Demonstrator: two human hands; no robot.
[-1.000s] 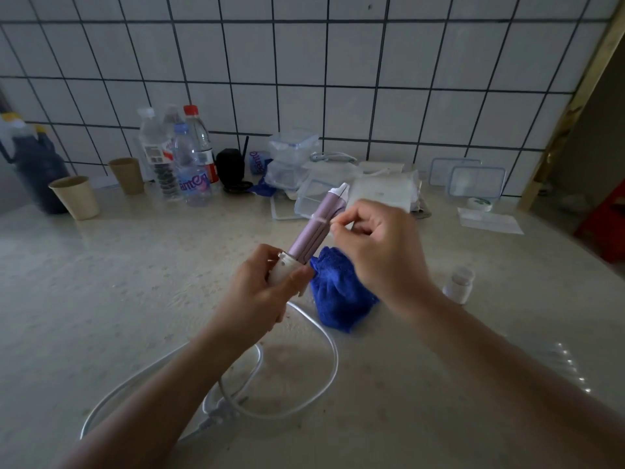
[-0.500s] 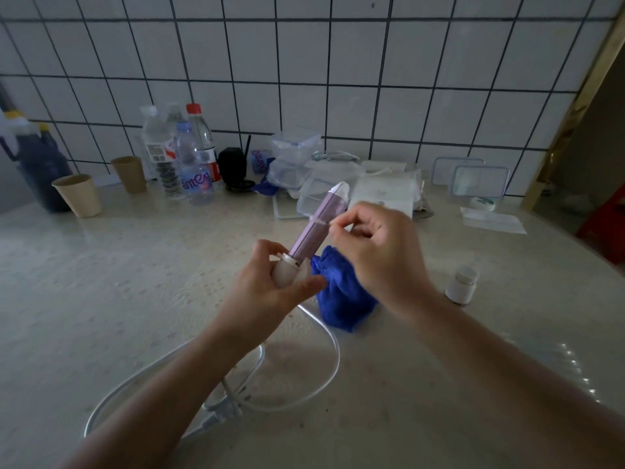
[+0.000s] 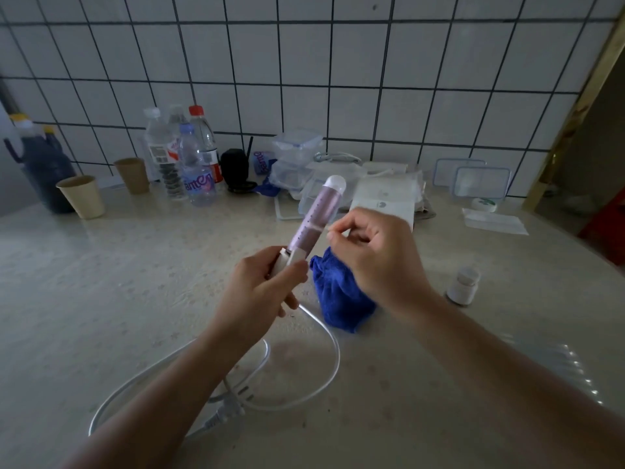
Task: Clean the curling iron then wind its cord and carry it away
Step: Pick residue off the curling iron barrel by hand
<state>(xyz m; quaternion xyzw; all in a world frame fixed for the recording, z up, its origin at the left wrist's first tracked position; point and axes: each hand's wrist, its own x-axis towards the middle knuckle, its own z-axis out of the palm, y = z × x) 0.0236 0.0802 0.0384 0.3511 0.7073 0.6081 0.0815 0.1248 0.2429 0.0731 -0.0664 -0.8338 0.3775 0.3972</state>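
Curling iron (image 3: 316, 218): centre of frame, raised off the counter (image 3: 101, 299), tilted with its white rounded tip toward the upper right, barrel lilac, handle pale; left hand (image 3: 260, 292): fingers and thumb curled round the handle, gripping it just below the barrel; right hand (image 3: 372, 252): right of the barrel, fingers curled, thumb and forefinger pinched together with the tips just beside the barrel's mid-length; whether they touch it or hold something small cannot be told; cord (image 3: 334, 360): white, running down from the handle and lying in loose loops on the counter in the lower centre, partly hidden by the left forearm; plug (image 3: 226, 409): white, on the counter inside the loops, lower centre; cloth (image 3: 341, 299): blue, bunched, on the counter below the right hand; small white bottle (image 3: 464, 286): upright, right of the cloth, apart from it; two paper cups (image 3: 82, 197): left of frame, upright; dark jug (image 3: 47, 174): far left, behind the nearer cup; water bottles (image 3: 198, 170): cluster, upper left of centre, against the tiled wall (image 3: 372, 79); clear boxes (image 3: 294, 154): stacked, upper centre, behind the iron's tip; white packet (image 3: 384, 201): behind the right hand; two lids (image 3: 482, 182): leaning on the wall, upper right; tape roll (image 3: 484, 204): just in front of the lids.
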